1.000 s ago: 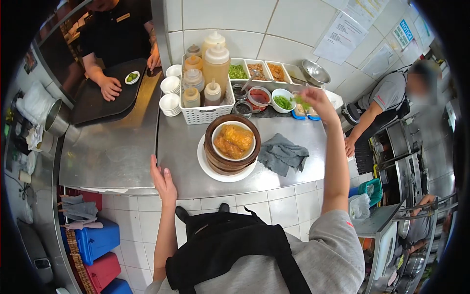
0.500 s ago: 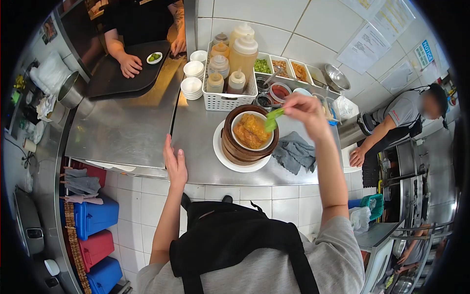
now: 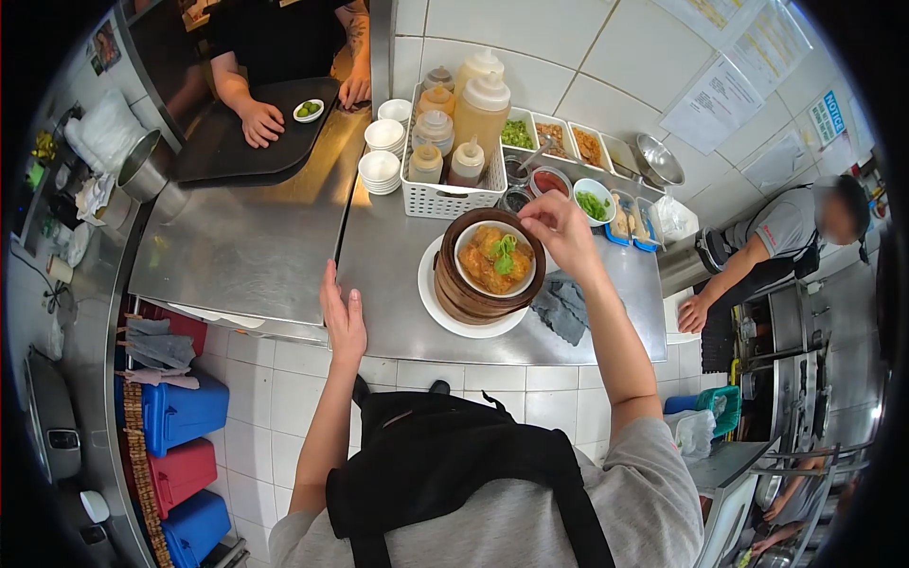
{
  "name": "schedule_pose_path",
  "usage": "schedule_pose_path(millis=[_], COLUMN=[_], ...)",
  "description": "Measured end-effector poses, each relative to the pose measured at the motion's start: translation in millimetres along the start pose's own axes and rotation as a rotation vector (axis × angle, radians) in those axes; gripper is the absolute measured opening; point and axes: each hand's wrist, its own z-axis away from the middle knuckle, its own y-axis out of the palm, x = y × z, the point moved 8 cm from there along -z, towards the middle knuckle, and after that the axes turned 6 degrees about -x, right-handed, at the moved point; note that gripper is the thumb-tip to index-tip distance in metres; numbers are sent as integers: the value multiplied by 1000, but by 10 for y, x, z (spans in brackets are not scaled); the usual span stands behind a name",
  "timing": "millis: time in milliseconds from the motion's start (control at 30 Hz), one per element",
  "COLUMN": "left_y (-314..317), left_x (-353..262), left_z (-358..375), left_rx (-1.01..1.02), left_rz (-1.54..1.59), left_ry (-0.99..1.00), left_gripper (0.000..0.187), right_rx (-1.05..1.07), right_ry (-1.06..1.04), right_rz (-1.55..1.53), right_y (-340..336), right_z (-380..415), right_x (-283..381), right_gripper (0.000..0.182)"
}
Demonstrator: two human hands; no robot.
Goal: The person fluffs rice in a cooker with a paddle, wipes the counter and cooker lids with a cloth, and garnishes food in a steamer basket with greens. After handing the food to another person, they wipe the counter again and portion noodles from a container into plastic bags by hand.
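My left hand is open, fingers stretched upward, at the front edge of the steel counter, holding nothing. To its right a round wooden bamboo steamer stands on a white plate. Inside the steamer is a white bowl of golden-brown food in sauce, topped with a green leafy garnish. My right hand is at the steamer's far right rim, thumb and fingers closed in a pinch. Whether anything is between those fingertips cannot be seen. A grey cloth lies partly under my right forearm.
Behind the steamer stands a white basket of sauce bottles, with stacked small bowls beside it. Topping containers and a bowl of chopped greens sit at right. One person leans by a black tray; another stands right.
The green garnish has passed from my right hand onto the food in the bowl. My right hand has moved down and slightly left, to the steamer's rim. My left hand stays put.
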Motion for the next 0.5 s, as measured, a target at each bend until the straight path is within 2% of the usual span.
schedule_pose_path(millis=[100,167,267,300,433,500], left_y=[13,10,21,26,-12,-45], left_x=[1,-8,-21,-9,-68,-175], left_z=[-3,2,3,3,7,35], left_rx=[4,10,16,17,-30,-78], left_rz=[4,5,-9,-5,18,-14], left_ry=[13,23,20,19,46,101], left_gripper=[54,54,54,54,52,49], right_rx=[-76,16,34,63,103,28], right_ry=[-100,-118,-162,-57,-54,-122], right_rz=[-8,-27,55,-17,31,38], right_y=[-121,-16,28,39,-1,-85], right_z=[104,183,210,200,216,252], right_x=[234,203,197,143,211,364], right_gripper=[9,10,11,11,17,21])
